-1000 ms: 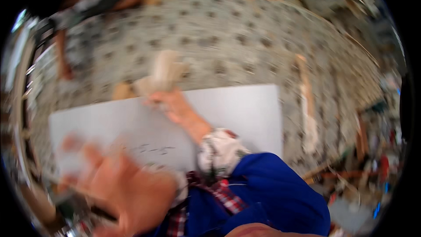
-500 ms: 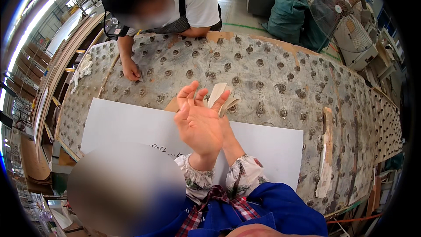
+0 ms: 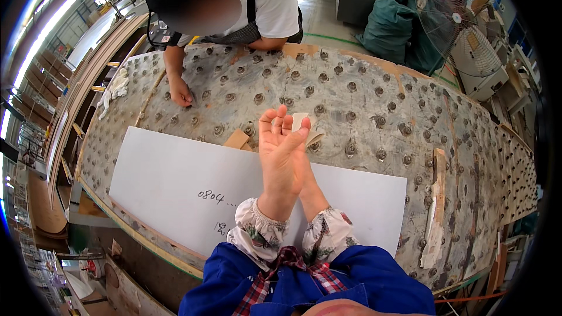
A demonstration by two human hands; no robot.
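Note:
My left hand (image 3: 280, 155) is raised above a large white sheet (image 3: 158, 164), palm turned up. Its fingers are slightly bent and apart, its thumb lies across the palm, and nothing shows in it. Behind it, my right hand (image 3: 305, 172) is mostly covered, so its fingers cannot be made out. A pale thin strip (image 3: 300, 120) and curled pale strips (image 3: 317, 138) show just beyond both hands. Whether my right hand holds them or they lie on the table is unclear. A small tan wooden piece (image 3: 236, 139) rests at the sheet's far edge.
The worn table (image 3: 363, 126) is studded with round metal fittings. A co-worker's hand (image 3: 180, 93) touches its far left, near a white glove (image 3: 119, 85). On the right lies a long peeling wooden strip (image 3: 434, 210). Beyond are green sacks (image 3: 389, 23) and a fan (image 3: 456, 17).
My left hand has turned, its thumb swinging from the left side across the palm, and shifted right. The large blurred shape at lower left is gone, exposing handwriting on the sheet.

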